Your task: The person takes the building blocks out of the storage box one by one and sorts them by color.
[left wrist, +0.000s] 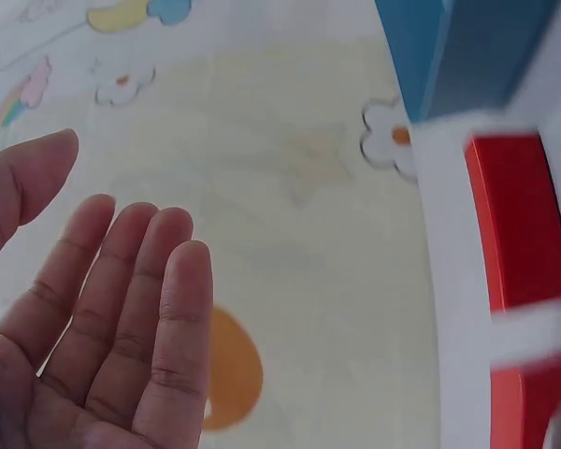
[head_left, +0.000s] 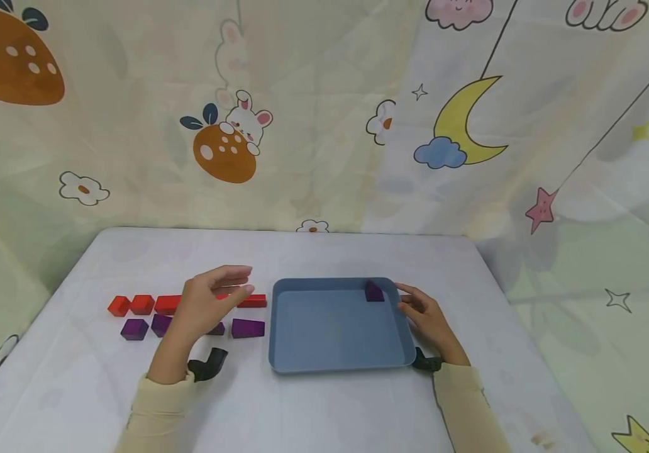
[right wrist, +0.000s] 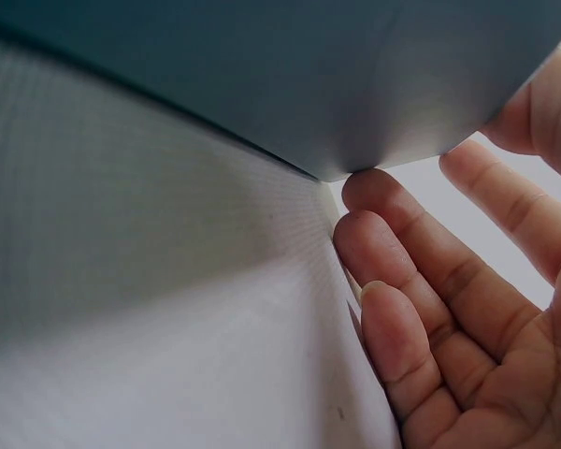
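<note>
My left hand point(head_left: 202, 308) hovers over two rows of blocks, its fingers straight and holding nothing. Its palm and spread thumb show in the left wrist view. Partly behind it run red blocks, among them a cube point(head_left: 142, 304) and a long bar point(head_left: 252, 301). In front of those lie purple blocks, including a tapered one point(head_left: 248, 328) and a faceted one point(head_left: 134, 329). With lightly bent fingers, my right hand point(head_left: 429, 314) touches the right side of a blue-grey tray point(head_left: 336, 333); fingertips point(right wrist: 369, 187) meet its outer wall in the right wrist view. A small purple block point(head_left: 374, 291) sits in the tray's far right corner.
A white cloth point(head_left: 324, 415) covers the table. Behind it hangs a patterned curtain point(head_left: 313, 126) with rabbits, moon and stars. Black straps point(head_left: 208, 365) circle both wrists, beside beige sleeves point(head_left: 157, 406).
</note>
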`<state>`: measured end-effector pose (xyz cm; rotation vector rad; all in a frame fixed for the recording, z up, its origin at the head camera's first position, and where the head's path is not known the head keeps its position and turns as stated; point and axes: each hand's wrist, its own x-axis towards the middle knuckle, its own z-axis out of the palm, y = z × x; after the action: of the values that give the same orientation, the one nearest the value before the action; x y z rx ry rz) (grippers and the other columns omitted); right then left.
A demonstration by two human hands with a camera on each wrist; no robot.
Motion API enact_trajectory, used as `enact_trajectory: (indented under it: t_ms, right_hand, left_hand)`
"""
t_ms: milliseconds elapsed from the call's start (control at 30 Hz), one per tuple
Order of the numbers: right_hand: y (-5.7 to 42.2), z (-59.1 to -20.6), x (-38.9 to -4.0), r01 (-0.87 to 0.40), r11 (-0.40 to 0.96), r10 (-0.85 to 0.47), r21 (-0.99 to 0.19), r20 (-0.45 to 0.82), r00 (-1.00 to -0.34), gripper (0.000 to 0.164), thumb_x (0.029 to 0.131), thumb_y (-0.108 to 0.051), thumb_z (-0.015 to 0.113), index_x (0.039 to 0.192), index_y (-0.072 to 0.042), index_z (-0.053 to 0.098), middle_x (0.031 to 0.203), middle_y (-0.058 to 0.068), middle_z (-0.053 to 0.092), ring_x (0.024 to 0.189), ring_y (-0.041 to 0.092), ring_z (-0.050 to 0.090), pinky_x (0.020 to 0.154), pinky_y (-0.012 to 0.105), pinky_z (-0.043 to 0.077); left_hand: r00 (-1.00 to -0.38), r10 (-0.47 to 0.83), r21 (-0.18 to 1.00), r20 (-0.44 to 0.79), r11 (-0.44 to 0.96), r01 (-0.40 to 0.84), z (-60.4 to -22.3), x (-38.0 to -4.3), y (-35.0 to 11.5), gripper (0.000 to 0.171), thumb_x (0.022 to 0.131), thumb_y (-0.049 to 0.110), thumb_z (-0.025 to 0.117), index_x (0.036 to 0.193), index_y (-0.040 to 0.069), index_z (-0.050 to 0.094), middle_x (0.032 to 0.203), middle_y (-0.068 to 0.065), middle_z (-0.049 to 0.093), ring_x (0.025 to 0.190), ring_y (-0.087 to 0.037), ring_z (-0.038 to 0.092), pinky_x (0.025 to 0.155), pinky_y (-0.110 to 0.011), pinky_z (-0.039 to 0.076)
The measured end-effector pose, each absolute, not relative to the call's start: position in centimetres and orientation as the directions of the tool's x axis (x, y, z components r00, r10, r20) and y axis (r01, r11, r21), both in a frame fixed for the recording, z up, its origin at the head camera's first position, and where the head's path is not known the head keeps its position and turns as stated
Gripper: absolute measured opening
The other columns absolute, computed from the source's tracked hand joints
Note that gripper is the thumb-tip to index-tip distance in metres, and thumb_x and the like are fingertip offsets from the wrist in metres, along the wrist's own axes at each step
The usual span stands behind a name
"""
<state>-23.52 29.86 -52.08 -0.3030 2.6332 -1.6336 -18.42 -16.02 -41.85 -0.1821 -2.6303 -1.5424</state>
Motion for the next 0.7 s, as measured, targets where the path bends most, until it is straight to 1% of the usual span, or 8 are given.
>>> enact_trajectory:
  t_ms: [100, 133, 267, 333, 400, 467, 600, 700]
  right_hand:
    - [29.9, -52.1, -23.5, -0.141, 0.436, -0.174, -0.889, 0.071, -0.982, 0.046, 0.107, -0.007, 0.067, 0.151, 0.004, 0.057, 0.124, 0.031, 0.072, 0.101, 0.018, 0.070, 0.083, 0.023, 0.054]
    - [29.9, -52.0, -23.5, -0.138, 0.436, -0.173, -0.889, 0.068, -0.983, 0.046, 0.107, -0.007, 0.067, 0.151, 0.004, 0.057, 0.125, 0.031, 0.072, 0.101, 0.017, 0.070, 0.083, 0.023, 0.053]
    - [30.1, -52.1, -23.5, -0.143, 0.435, -0.182, -0.889, 0.069, -0.981, 0.046, 0.107, -0.006, 0.066, 0.151, 0.004, 0.057, 0.125, 0.032, 0.071, 0.101, 0.015, 0.070, 0.083, 0.023, 0.054]
    - [30.1, -52.2, -23.6, -0.143, 0.432, -0.182, -0.891, 0.070, -0.981, 0.046, 0.107, -0.006, 0.066, 0.151, 0.005, 0.057, 0.126, 0.032, 0.071, 0.102, 0.013, 0.070, 0.085, 0.022, 0.054]
    - [30.1, -52.1, -23.5, -0.145, 0.426, -0.185, -0.893, 0.070, -0.980, 0.046, 0.107, -0.005, 0.066, 0.151, 0.006, 0.056, 0.126, 0.033, 0.071, 0.102, 0.014, 0.070, 0.085, 0.022, 0.054]
    - [30.1, -52.1, -23.5, -0.143, 0.415, -0.182, -0.898, 0.072, -0.981, 0.046, 0.107, -0.004, 0.066, 0.151, 0.006, 0.056, 0.126, 0.033, 0.071, 0.102, 0.014, 0.070, 0.084, 0.022, 0.054]
    - [30.0, -51.9, -23.4, -0.147, 0.404, -0.184, -0.903, 0.077, -0.980, 0.046, 0.107, -0.004, 0.066, 0.150, 0.007, 0.056, 0.125, 0.033, 0.071, 0.103, 0.019, 0.070, 0.085, 0.022, 0.054]
    - [29.9, -51.9, -23.5, -0.146, 0.412, -0.183, -0.899, 0.076, -0.980, 0.047, 0.106, -0.005, 0.067, 0.150, 0.006, 0.057, 0.125, 0.032, 0.071, 0.103, 0.019, 0.070, 0.086, 0.022, 0.054]
  left_hand:
    - [-0.984, 0.099, 0.878, 0.147, 0.444, 0.176, -42.0, -19.4, -14.2, 0.040, 0.099, 0.017, 0.082, 0.137, 0.006, 0.073, 0.129, -0.016, 0.076, 0.115, -0.035, 0.076, 0.094, -0.045, 0.063]
    - [-0.983, 0.113, 0.886, 0.143, 0.428, 0.179, -42.0, -19.7, -13.6, 0.040, 0.099, 0.017, 0.082, 0.136, 0.006, 0.074, 0.129, -0.014, 0.077, 0.115, -0.035, 0.076, 0.092, -0.046, 0.064]
    - [-0.971, 0.181, 0.906, 0.158, 0.364, 0.215, -42.1, -21.2, -11.2, 0.038, 0.098, 0.018, 0.083, 0.134, 0.008, 0.076, 0.129, -0.011, 0.077, 0.116, -0.032, 0.076, 0.091, -0.046, 0.065]
    - [-0.964, 0.211, 0.916, 0.165, 0.329, 0.229, -42.2, -21.9, -10.0, 0.037, 0.098, 0.017, 0.083, 0.133, 0.008, 0.076, 0.128, -0.011, 0.077, 0.116, -0.031, 0.076, 0.092, -0.046, 0.065]
    - [-0.957, 0.228, 0.921, 0.179, 0.303, 0.244, -42.4, -22.7, -8.8, 0.035, 0.098, 0.016, 0.083, 0.131, 0.006, 0.077, 0.127, -0.011, 0.078, 0.117, -0.030, 0.076, 0.096, -0.044, 0.063]
    - [-0.956, 0.231, 0.930, 0.182, 0.276, 0.243, -42.6, -23.4, -7.5, 0.034, 0.097, 0.016, 0.083, 0.130, 0.006, 0.077, 0.126, -0.010, 0.078, 0.117, -0.029, 0.076, 0.097, -0.043, 0.063]
    - [-0.963, 0.203, 0.946, 0.179, 0.234, 0.225, -43.5, -24.6, -4.9, 0.032, 0.096, 0.016, 0.084, 0.127, 0.007, 0.079, 0.124, -0.008, 0.079, 0.116, -0.027, 0.076, 0.096, -0.041, 0.063]
    - [-0.971, 0.184, 0.958, 0.156, 0.213, 0.194, -44.4, -25.5, -3.2, 0.031, 0.096, 0.017, 0.085, 0.125, 0.009, 0.080, 0.123, -0.007, 0.079, 0.116, -0.025, 0.075, 0.095, -0.041, 0.063]
